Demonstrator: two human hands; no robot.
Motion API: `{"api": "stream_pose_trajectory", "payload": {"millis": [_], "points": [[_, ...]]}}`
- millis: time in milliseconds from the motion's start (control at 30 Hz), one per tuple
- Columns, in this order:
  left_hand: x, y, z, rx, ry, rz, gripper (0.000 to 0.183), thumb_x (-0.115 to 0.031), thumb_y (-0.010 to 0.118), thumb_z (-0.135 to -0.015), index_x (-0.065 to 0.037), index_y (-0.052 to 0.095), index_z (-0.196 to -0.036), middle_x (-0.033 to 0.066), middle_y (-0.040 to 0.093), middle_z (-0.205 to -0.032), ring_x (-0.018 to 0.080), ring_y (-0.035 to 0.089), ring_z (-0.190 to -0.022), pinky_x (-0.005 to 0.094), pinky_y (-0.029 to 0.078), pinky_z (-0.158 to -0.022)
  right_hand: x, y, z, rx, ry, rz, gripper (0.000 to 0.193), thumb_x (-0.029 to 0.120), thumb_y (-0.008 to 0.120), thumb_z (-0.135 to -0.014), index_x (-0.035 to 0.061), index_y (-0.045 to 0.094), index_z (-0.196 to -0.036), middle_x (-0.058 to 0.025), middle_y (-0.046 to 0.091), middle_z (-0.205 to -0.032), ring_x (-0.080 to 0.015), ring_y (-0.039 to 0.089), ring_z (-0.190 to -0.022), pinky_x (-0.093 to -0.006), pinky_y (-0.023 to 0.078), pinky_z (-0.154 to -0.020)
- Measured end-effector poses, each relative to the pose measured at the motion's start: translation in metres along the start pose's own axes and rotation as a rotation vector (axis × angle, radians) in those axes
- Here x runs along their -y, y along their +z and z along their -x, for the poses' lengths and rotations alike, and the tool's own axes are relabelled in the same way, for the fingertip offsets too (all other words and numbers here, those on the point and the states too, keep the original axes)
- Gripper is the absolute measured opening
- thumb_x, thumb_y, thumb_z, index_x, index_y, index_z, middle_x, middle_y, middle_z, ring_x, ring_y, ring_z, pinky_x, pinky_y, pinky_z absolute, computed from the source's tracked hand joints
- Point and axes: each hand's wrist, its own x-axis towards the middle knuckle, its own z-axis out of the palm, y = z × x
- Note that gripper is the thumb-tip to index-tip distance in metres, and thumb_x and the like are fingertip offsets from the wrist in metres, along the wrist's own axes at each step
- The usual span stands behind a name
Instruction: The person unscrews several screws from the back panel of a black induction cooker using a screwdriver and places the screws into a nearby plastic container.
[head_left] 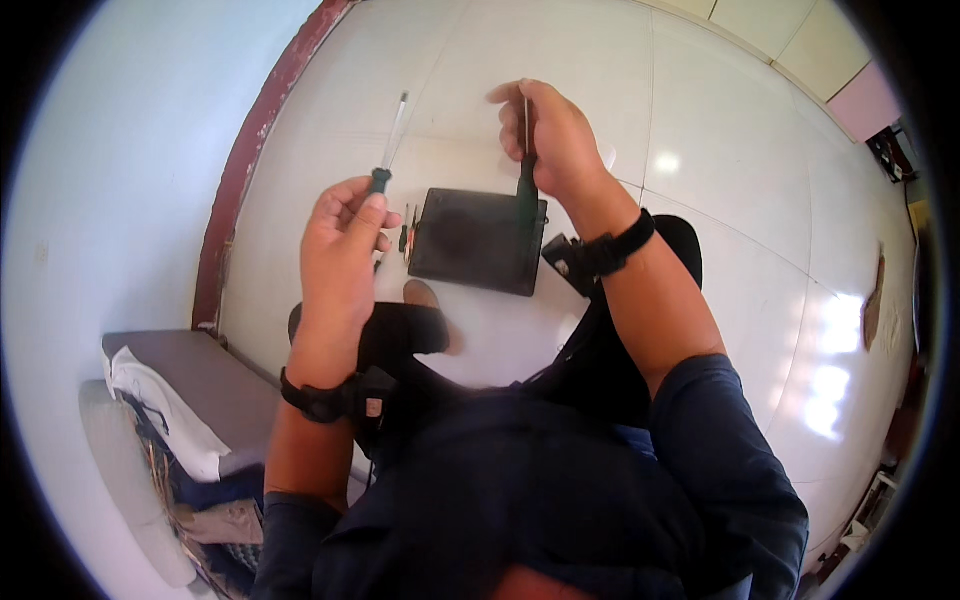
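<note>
My left hand [343, 240] is closed around the dark green handle of a screwdriver [398, 130], whose bare metal shaft points up and away. In my right hand [562, 140] is a second screwdriver [527, 182], its dark handle hanging down and its thin shaft running up along the fingers. Both hands are raised off the floor. Below and between them lies a flat black rectangular case or device [475, 245]; its exact kind is unclear. Beside its left edge is a small screwdriver [404, 236] with other slim tools, partly hidden by my left hand.
White floor tiles [720, 250] spread around me. A wall with a dark red skirting [222, 225] runs along the left. At lower left stands a grey padded seat [215, 375] with a white cloth [165, 405]. Pale cabinets [815, 50] line the far right. My foot [422, 296] is near the case.
</note>
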Motion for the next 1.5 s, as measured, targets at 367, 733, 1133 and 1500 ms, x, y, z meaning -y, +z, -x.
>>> {"api": "stream_pose_trajectory", "payload": {"millis": [367, 733, 1133, 1500], "points": [[0.025, -0.070, 0.035, -0.164, -0.213, 0.226, 0.031, -0.014, 0.065, -0.097, 0.001, 0.055, -0.122, 0.0065, 0.064, -0.097, 0.0130, 0.063, -0.079, 0.0228, 0.044, -0.060, -0.133, -0.060, -0.033, 0.226, -0.102, 0.955, 0.032, 0.030, 0.055, -0.096, 0.0046, 0.070, -0.108, -0.0043, 0.060, -0.086, -0.0164, 0.057, -0.075, -0.0299, 0.047, -0.068], [0.092, -0.136, -0.034, -0.328, -0.331, 0.295, 0.028, -0.013, 0.066, -0.096, -0.001, 0.058, -0.120, 0.0062, 0.063, -0.097, 0.0136, 0.062, -0.078, 0.0240, 0.045, -0.062, -0.314, -0.142, 0.051, 0.190, 0.611, 0.948, 0.025, 0.024, 0.065, -0.094, 0.0045, 0.071, -0.109, -0.0061, 0.067, -0.096, -0.0180, 0.065, -0.081, -0.0315, 0.052, -0.066], [0.152, -0.142, -0.091, -0.383, -0.504, 0.219, 0.026, -0.013, 0.064, -0.098, -0.002, 0.059, -0.121, 0.0071, 0.065, -0.098, 0.0124, 0.062, -0.076, 0.0228, 0.046, -0.061, -0.372, -0.145, 0.047, 0.053, 0.987, 0.969, 0.022, 0.014, 0.063, -0.091, 0.0030, 0.074, -0.108, -0.0080, 0.073, -0.088, -0.0156, 0.071, -0.075, -0.0287, 0.053, -0.061], [0.160, -0.152, -0.098, -0.412, -0.481, 0.210, 0.029, -0.013, 0.062, -0.100, -0.002, 0.059, -0.127, 0.0083, 0.065, -0.100, 0.0126, 0.062, -0.079, 0.0229, 0.047, -0.063, -0.393, -0.172, 0.033, 0.402, 0.678, 1.319, 0.028, 0.024, 0.067, -0.090, 0.0018, 0.073, -0.107, -0.0097, 0.072, -0.082, -0.0165, 0.067, -0.065, -0.0315, 0.054, -0.062]]}}
